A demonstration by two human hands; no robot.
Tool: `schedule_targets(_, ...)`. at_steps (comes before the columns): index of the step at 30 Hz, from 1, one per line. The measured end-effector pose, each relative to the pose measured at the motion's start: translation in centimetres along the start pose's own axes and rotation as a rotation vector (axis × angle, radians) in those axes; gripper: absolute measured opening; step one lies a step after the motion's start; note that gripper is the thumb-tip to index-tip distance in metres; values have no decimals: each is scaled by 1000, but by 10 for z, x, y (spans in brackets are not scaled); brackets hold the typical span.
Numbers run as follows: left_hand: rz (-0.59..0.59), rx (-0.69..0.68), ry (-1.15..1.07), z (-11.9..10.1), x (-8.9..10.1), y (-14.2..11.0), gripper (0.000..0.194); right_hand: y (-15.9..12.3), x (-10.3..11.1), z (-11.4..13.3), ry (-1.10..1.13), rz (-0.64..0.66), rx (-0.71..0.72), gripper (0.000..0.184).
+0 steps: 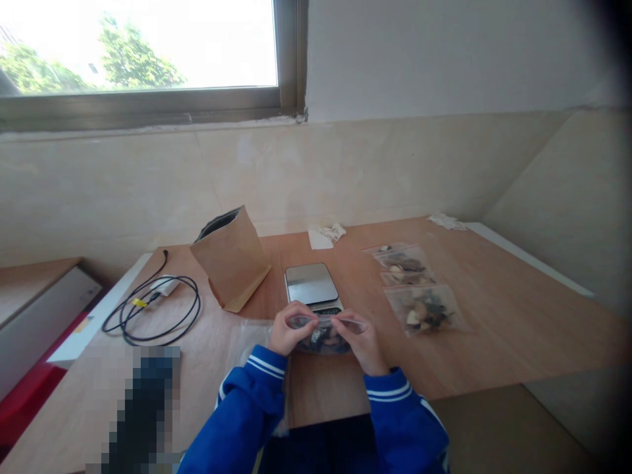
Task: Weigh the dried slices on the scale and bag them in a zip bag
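Note:
My left hand point(292, 327) and my right hand point(359, 337) pinch the top edge of a clear zip bag point(323, 342), one at each side of its mouth. Dark and brownish pieces lie inside the bag; their kind is too small to tell. Just beyond the bag stands a digital kitchen scale point(311, 284) with a silver plate, its display partly behind my fingers. Flat clear plastic bags point(251, 332) lie on the table beside and under my left forearm.
A brown paper bag point(232, 263) stands at the back left. Coiled black cable point(197, 306) lies left of it. Filled zip bags point(427, 313) rest at the right. Crumpled tissue point(333, 232) lies near the wall. A pixelated dark patch covers the front left of the table point(518, 316).

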State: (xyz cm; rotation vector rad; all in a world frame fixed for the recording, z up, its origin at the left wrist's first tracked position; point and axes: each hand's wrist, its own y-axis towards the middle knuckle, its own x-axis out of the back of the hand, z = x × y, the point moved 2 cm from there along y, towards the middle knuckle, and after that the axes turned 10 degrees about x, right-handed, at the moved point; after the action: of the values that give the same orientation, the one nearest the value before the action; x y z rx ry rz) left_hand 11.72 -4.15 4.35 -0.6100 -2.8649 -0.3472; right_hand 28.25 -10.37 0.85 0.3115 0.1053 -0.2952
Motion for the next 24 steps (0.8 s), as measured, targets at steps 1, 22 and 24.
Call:
schedule_targets(1, -1, 10, -1, 0, -1, 0, 24, 0, 0, 1, 21, 1, -16, 26)
schedule_targets(22, 80, -11, -17, 1, -3, -2, 20, 3, -7, 8, 24, 220, 18, 19)
schedule_targets(24, 73, -16, -13, 1, -3, -2, 21, 3, -7, 6, 0, 220, 42, 17)
